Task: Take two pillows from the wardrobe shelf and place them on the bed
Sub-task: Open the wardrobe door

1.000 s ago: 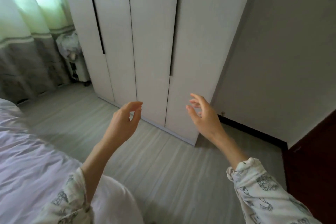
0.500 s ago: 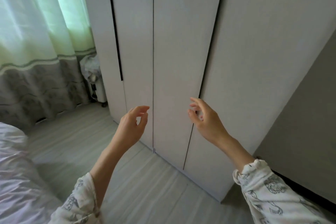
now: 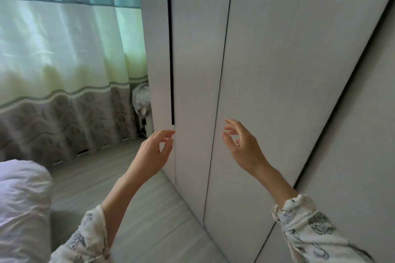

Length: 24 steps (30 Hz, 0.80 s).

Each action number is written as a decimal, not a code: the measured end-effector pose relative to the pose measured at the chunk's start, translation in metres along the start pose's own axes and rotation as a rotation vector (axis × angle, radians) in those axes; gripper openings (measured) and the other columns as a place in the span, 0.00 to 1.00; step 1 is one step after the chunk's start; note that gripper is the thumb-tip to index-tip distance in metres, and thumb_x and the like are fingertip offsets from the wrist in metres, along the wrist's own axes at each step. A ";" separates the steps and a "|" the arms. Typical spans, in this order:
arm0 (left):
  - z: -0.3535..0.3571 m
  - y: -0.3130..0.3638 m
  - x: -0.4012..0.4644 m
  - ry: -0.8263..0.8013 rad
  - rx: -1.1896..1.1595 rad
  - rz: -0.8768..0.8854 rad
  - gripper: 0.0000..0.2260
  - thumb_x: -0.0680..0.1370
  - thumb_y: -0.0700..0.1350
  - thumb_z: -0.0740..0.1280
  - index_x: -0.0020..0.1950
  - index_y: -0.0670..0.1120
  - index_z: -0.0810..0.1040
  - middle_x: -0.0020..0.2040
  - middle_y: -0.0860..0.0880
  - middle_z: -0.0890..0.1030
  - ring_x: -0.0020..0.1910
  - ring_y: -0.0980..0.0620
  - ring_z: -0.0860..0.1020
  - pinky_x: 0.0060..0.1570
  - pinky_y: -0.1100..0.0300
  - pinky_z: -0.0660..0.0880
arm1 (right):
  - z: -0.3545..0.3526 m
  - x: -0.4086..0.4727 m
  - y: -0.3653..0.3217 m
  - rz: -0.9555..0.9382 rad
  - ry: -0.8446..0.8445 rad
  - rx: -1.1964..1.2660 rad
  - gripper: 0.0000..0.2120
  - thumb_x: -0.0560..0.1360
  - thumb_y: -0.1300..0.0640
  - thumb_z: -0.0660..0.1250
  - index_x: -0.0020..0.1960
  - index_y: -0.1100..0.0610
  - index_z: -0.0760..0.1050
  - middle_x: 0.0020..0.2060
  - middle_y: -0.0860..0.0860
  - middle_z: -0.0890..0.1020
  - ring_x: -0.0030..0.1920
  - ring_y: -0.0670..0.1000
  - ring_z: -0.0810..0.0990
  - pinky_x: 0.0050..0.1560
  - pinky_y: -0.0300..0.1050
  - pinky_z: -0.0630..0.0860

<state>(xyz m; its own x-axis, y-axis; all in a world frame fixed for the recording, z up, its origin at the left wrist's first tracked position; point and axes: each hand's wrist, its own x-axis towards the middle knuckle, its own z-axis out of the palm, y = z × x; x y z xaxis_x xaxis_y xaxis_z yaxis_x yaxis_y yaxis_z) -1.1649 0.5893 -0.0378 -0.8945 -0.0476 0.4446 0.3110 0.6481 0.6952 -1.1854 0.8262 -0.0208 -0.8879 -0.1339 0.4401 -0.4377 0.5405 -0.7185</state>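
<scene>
**Both hands raised before the closed wardrobe doors**

From the head camera, we see the left hand and the right hand lifted side by side in front of the wardrobe, both holding nothing. The fingers of each are loosely spread and lightly bent, thumbs apart from the rest. The left fingertips sit just below the lower end of a dark vertical handle slot; whether they touch the door we cannot tell. The right hand hangs before the next door panel, just right of the seam between two doors, apart from it as far as we can judge.

We find no brand, label or readable writing anywhere. The patterned sleeves carry printed drawings, too blurred to make out.

The wardrobe doors are shut, so the pillows and the shelf are hidden behind them. The bed shows only as a rumpled white corner at lower left, cut off by the frame edge. Between the curtain and the wardrobe's side, a pale object stands on the floor, half hidden and hard to identify.
</scene>
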 end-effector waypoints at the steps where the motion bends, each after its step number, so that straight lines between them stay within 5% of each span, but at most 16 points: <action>1: 0.002 -0.004 0.016 0.007 0.005 -0.006 0.12 0.78 0.42 0.61 0.60 0.45 0.77 0.56 0.49 0.79 0.52 0.54 0.77 0.55 0.55 0.74 | 0.003 0.020 0.005 -0.010 -0.006 0.010 0.18 0.77 0.53 0.61 0.66 0.50 0.67 0.57 0.48 0.76 0.57 0.46 0.74 0.53 0.39 0.68; 5: -0.001 -0.024 0.075 0.057 0.018 -0.037 0.12 0.78 0.42 0.61 0.60 0.46 0.77 0.54 0.51 0.79 0.50 0.56 0.76 0.48 0.66 0.72 | 0.019 0.099 0.014 -0.067 -0.021 0.038 0.18 0.77 0.53 0.61 0.66 0.52 0.67 0.57 0.50 0.76 0.57 0.48 0.75 0.53 0.40 0.69; 10: -0.011 -0.051 0.148 0.109 0.024 -0.058 0.12 0.78 0.43 0.60 0.60 0.49 0.76 0.54 0.55 0.77 0.51 0.59 0.76 0.51 0.63 0.71 | 0.048 0.180 0.017 -0.145 -0.059 0.032 0.18 0.78 0.52 0.60 0.67 0.51 0.66 0.57 0.49 0.76 0.58 0.46 0.74 0.58 0.44 0.71; 15: -0.007 -0.094 0.215 0.115 0.009 -0.034 0.12 0.78 0.43 0.61 0.60 0.50 0.76 0.51 0.57 0.77 0.46 0.69 0.74 0.46 0.71 0.69 | 0.090 0.258 0.022 -0.195 -0.060 -0.001 0.19 0.78 0.52 0.60 0.67 0.53 0.66 0.59 0.51 0.76 0.60 0.48 0.73 0.60 0.47 0.71; 24: -0.009 -0.194 0.368 0.024 -0.028 0.034 0.12 0.78 0.41 0.61 0.60 0.47 0.77 0.52 0.55 0.78 0.50 0.57 0.77 0.52 0.60 0.73 | 0.179 0.393 0.047 -0.117 -0.056 -0.126 0.20 0.78 0.52 0.59 0.68 0.53 0.65 0.63 0.51 0.74 0.64 0.49 0.71 0.64 0.48 0.69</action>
<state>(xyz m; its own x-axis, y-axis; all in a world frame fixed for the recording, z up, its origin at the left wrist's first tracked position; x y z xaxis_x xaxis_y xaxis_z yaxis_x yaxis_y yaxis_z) -1.5510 0.4389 -0.0038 -0.8752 -0.0442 0.4818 0.3508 0.6278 0.6948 -1.5803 0.6505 0.0223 -0.8400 -0.2462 0.4835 -0.5203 0.6181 -0.5892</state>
